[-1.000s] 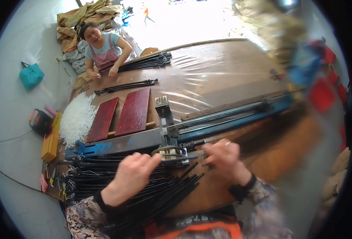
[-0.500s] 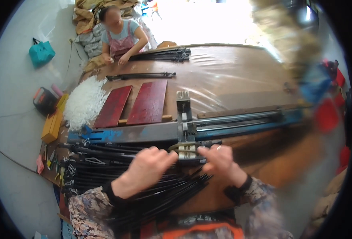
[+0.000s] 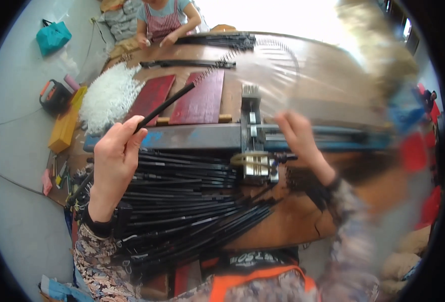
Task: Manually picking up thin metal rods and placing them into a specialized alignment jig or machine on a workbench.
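Observation:
My left hand [image 3: 116,156] is wrapped round a thin black tube [image 3: 169,103], tilted with its far end up to the right. Out of that end comes a long thin coil spring [image 3: 217,64], which bends in a blurred arc over the table toward my right hand [image 3: 299,136]. The right fingers are pinched at the spring's other end, somewhat smeared by motion. Between my hands stands a metal clamping fixture [image 3: 251,118] with pale jaw blocks at its near end. A curved tan hose [image 3: 240,159] loops beside the blocks. Many similar black tubes [image 3: 182,211] lie in front of me.
A blue-grey metal beam [image 3: 197,137] runs across the table. Behind it lie dark red boards [image 3: 198,98] and a heap of small white pieces [image 3: 106,98]. Across the table, a person in a checked apron [image 3: 164,25] sits by more black tubes [image 3: 217,40]. A yellow box [image 3: 64,133] stands left.
Both hands have left the fixture's near end. My left hand has lifted leftward with the tube; my right has risen forward, with the spring now stretched out between them. The view has tilted down.

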The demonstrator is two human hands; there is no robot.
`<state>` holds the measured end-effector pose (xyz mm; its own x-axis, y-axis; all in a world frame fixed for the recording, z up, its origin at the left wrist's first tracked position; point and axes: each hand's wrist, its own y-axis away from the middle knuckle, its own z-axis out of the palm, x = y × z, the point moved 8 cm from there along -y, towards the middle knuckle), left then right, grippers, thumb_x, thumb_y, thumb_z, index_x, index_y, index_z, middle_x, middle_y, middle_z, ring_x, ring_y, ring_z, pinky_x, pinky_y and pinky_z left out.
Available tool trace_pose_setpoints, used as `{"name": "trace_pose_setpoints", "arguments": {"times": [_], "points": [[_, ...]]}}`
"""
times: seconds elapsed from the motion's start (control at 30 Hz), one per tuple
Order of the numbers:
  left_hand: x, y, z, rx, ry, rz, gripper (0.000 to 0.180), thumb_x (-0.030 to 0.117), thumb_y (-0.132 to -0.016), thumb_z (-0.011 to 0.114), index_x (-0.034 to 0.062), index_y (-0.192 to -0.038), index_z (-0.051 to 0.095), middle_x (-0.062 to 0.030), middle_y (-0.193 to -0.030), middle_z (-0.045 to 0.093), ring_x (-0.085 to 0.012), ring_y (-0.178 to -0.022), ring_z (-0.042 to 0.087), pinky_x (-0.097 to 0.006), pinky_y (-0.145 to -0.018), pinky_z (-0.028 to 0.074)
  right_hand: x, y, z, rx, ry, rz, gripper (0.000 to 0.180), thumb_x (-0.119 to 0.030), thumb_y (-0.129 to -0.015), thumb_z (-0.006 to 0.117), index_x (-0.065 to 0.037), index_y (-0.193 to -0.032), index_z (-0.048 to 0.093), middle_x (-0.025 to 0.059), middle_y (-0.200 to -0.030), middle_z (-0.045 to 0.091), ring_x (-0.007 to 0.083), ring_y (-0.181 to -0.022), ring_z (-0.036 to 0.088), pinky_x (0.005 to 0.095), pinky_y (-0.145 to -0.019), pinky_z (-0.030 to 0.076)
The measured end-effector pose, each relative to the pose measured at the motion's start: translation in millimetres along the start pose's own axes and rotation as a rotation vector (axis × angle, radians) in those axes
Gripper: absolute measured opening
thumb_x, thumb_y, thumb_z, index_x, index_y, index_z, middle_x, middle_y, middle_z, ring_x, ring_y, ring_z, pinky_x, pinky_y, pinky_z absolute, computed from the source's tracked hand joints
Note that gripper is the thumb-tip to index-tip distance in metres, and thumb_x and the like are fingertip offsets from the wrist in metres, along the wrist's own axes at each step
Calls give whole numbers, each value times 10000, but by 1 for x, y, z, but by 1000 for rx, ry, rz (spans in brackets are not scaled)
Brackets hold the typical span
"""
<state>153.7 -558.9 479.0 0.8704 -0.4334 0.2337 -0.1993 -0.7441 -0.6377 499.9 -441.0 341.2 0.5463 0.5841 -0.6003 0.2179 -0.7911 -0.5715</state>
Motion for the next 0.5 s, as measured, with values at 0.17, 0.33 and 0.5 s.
{"name": "trace_pose_setpoints", "arguments": {"times": [0.17, 0.33, 0.5], "points": [[-15, 26, 12, -52, 12, -64, 216, 81, -971, 670, 15, -1177, 670, -148, -790, 576, -254, -637, 526, -338, -609, 448, -6, -34, 25, 109, -241, 182, 252, -175, -1058, 532, -56, -1258, 628, 47, -905, 670, 142, -752, 610, 255, -660, 464], [-34, 49, 23, -126, -47, -101, 213, 96, -955, 691, 41, -1161, 681, -133, -757, 564, -272, -618, 540, -366, -588, 449, 11, -30, 47, 46, -365, 258, 292, -146, -1039, 539, -59, -1306, 618, 35, -931, 658, 106, -771, 607, 239, -659, 460], [-43, 52, 34, -127, -26, -113, 221, 100, -947, 701, 39, -1160, 687, -136, -758, 573, -273, -610, 546, -367, -583, 452, -9, -34, 63, -250, -174, -200, 114, -136, -939, 688, -51, -974, 755, 42, -846, 681, 175, -765, 629, 318, -704, 482]]}}
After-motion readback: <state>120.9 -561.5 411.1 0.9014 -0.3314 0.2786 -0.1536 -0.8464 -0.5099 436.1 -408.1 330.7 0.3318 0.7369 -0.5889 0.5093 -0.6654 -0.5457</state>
